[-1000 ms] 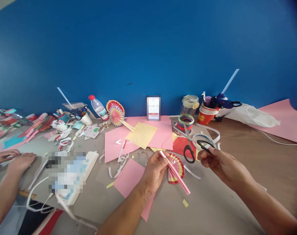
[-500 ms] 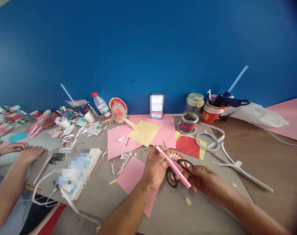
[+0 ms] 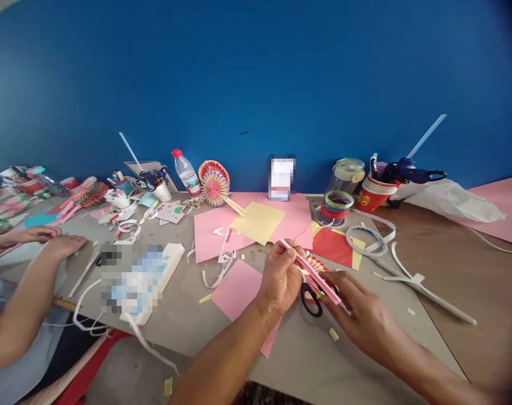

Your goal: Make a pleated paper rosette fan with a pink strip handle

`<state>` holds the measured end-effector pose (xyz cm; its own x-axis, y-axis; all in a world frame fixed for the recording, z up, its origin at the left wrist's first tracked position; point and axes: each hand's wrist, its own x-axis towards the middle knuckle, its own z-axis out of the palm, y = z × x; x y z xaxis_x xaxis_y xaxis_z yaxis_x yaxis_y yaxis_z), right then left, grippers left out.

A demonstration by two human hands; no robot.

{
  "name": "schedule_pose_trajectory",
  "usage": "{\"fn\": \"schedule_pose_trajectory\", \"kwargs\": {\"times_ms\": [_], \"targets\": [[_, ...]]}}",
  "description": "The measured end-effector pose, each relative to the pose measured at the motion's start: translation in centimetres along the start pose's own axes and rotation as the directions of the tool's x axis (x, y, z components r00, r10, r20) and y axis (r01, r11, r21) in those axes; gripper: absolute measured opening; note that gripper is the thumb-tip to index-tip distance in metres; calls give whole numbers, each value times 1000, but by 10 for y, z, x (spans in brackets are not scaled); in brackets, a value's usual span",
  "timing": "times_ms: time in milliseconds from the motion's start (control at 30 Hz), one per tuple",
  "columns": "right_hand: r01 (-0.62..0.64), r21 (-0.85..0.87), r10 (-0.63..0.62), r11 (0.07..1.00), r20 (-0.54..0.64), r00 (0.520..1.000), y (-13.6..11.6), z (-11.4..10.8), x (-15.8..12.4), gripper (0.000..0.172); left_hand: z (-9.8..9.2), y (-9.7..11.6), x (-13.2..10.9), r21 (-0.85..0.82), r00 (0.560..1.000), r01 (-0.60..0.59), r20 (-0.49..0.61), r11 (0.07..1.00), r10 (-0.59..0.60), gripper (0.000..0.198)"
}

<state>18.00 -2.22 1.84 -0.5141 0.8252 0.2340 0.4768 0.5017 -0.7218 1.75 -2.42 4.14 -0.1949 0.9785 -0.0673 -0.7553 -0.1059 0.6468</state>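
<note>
Mostly closed left hand (image 3: 280, 275), pinching pink strip (image 3: 315, 274)

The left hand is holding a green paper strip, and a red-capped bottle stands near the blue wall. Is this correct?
Not fully: the paper strip is pink, not green, as the head view shows. The left hand does hold it, and the red-capped bottle stands near the blue wall.

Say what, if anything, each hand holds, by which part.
Left hand holds the pink strip near its upper end. Right hand: at the strip's lower end, by the scissors; grip on either can't be told.
</note>
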Motion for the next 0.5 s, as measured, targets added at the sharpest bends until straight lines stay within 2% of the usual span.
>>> {"fn": "schedule_pose_trajectory", "kwargs": {"times_ms": [67,167,267,400,500], "targets": [[-12,-68,13,998,16,1000,-5,3,-3,37,1,0,-1,-24,1000,-7,16,1000,7,24],[-114,-180,119,977,18,993,-10,11,-5,50,1,-3,-2,-45,998,18,54,999,-16,28],[-202,-197,211,959,22,977,-8,19,-4,58,-1,-9,-1,-54,995,37,92,998,-32,30],[-279,-101,282,955,16,959,-2,24,-1,44,-4,-14,-2,-54,985,66,161,996,-57,30],[-387,-23,387,922,21,922,2,20,1,28,-4,-14,-4,-43,984,52,172,998,-43,30]]}}
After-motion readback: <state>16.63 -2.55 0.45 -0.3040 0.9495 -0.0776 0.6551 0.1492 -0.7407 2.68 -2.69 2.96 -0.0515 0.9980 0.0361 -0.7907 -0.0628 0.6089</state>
